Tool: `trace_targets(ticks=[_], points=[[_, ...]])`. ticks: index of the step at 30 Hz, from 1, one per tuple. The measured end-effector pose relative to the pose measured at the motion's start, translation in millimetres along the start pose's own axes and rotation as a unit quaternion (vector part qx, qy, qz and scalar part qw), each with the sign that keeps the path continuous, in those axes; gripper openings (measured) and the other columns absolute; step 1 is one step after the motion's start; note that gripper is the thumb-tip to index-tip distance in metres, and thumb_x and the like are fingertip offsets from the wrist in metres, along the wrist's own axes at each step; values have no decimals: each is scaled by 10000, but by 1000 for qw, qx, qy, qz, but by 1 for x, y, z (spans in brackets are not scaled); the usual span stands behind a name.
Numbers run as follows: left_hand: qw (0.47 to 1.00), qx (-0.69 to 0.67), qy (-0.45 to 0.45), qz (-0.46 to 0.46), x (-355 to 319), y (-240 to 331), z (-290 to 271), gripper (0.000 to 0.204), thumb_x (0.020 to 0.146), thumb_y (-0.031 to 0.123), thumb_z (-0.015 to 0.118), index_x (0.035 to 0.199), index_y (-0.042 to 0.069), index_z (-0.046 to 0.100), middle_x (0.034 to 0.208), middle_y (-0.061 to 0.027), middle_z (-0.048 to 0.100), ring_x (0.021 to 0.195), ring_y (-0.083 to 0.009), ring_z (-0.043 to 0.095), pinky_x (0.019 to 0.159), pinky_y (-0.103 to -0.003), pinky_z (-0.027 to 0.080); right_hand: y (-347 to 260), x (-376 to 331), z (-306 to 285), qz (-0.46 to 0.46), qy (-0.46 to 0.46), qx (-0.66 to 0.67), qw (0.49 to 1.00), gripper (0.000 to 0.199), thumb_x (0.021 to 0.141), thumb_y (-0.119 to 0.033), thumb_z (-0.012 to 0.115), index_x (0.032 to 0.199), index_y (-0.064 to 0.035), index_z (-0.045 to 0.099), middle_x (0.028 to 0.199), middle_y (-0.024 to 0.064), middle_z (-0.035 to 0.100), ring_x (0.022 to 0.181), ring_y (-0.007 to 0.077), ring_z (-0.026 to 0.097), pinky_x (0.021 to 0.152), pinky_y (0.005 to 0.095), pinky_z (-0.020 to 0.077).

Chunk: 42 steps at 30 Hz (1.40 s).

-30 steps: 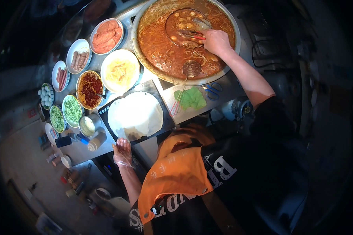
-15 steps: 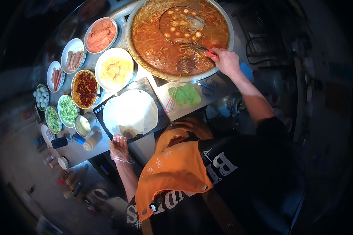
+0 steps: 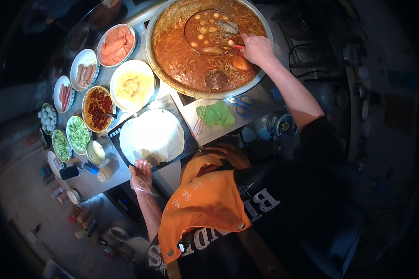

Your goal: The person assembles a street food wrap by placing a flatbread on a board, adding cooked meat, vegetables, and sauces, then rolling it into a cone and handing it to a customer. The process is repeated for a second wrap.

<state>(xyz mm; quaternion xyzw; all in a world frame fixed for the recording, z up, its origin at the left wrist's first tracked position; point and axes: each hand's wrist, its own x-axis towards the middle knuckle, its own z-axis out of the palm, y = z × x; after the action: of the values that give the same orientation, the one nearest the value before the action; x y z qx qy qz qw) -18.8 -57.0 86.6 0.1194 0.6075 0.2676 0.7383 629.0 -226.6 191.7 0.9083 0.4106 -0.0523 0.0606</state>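
Presently, findings as follows.

Right hand: the right hand (image 3: 257, 49) is stretched over the near right rim of the big round pan (image 3: 159, 65), fingers closed round the red-handled end of a pair of tongs (image 3: 229, 31); the grip is tight, no gap seen.

Tongs: metal tips lie inside the round strainer ladle (image 3: 209, 31), which sits in the upper part of the pan and holds pale balls and sausage pieces.

Pan contents: reddish-brown broth with strands across the surface; a second, smaller wire skimmer (image 3: 215, 80) rests at the near rim, its handle running down onto the counter.

Left hand: the left hand (image 3: 141, 176) wears a thin clear glove and rests at the near edge of the dark tray; fingers loosely curled, holding nothing that can be made out.

Flatbread: a pale round flatbread (image 3: 152, 137) lies flat on the dark tray (image 3: 185, 122), just ahead of the left hand; whether the fingertips touch it cannot be told.

Counter, right of tray: green cloth (image 3: 216, 114) and blue-handled scissors (image 3: 241, 103) lie side by side.

Bowls, left of pan: yellow filling bowl (image 3: 132, 85), red chilli bowl (image 3: 97, 108), pink sliced meat plate (image 3: 116, 44), sausage plates, chopped greens (image 3: 78, 135), small white eggs.

Clothing: orange apron (image 3: 205, 197) over a dark shirt.
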Motion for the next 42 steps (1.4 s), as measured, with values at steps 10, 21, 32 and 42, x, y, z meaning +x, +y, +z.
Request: trace_targets(ticks=[10,21,32,42], points=[[991,-76,-110,22,-7,1,-7,485,1152,519,463,1015,71,585,941,-22,561,748,-172,432,738,-299,446,2,-19,-2,-18,9,-6,1000,323,941,-304,762,1223,-146,765,1017,131,798,953,332,774,826,476,609],[996,-25,-87,-9,45,-3,-17,530,1145,548,459,1230,68,667,1260,-91,729,1113,-255,699,1006,-404,575,14,-125,-15,-20,-29,55,998,371,894,-252,805,1244,-141,750,1014,128,789,932,344,771,821,489,610],[998,-35,-59,15,20,12,-24,503,1151,550,451,1153,92,661,1173,-55,719,983,-206,663,926,-319,552,-46,53,18,-143,14,-62,988,248,918,-176,722,1147,-82,743,1020,143,787,948,325,780,804,454,624],[995,-85,-17,58,-10,26,-24,490,1147,524,479,1157,67,655,1127,-54,704,947,-209,658,894,-338,565,-64,72,51,-111,73,4,991,295,926,-159,693,1209,-91,736,1036,178,771,902,351,777,783,474,624]])
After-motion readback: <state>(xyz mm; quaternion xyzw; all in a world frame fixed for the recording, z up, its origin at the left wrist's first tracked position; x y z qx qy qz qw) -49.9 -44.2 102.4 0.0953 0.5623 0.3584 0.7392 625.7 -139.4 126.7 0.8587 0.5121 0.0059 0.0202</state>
